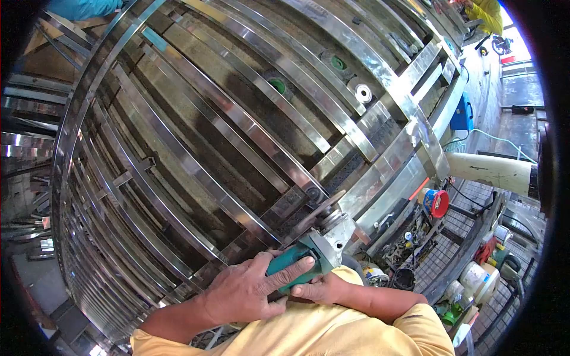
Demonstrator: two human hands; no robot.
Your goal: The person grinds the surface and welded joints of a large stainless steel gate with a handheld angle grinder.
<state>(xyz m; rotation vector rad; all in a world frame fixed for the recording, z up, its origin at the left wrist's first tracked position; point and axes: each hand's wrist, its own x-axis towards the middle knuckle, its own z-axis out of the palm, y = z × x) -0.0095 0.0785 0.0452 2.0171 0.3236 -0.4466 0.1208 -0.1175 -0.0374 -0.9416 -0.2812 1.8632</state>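
Both my hands hold an angle grinder (291, 265) with a teal body and a silver head, close in front of my yellow shirt. My left hand (254, 286) wraps over the body from the left, fingers across its top. From the right, my right hand (313, 288) grips the rear of the tool, partly hidden behind the left fingers. The grinder's disc (316, 215) stands on edge at the near rail of a shiny metal frame (228, 110) made of long parallel bars. Where the disc meets the frame, the bar ends overlap it in this view.
Grinding discs, one pale (363, 93) and others with green centres (277, 86), lie among the bars. To the right are a red-rimmed bucket (438, 203), a pale pipe (490, 170), a blue case (462, 111) and cluttered containers (474, 276). Another person's yellow sleeve (488, 15) shows at top right.
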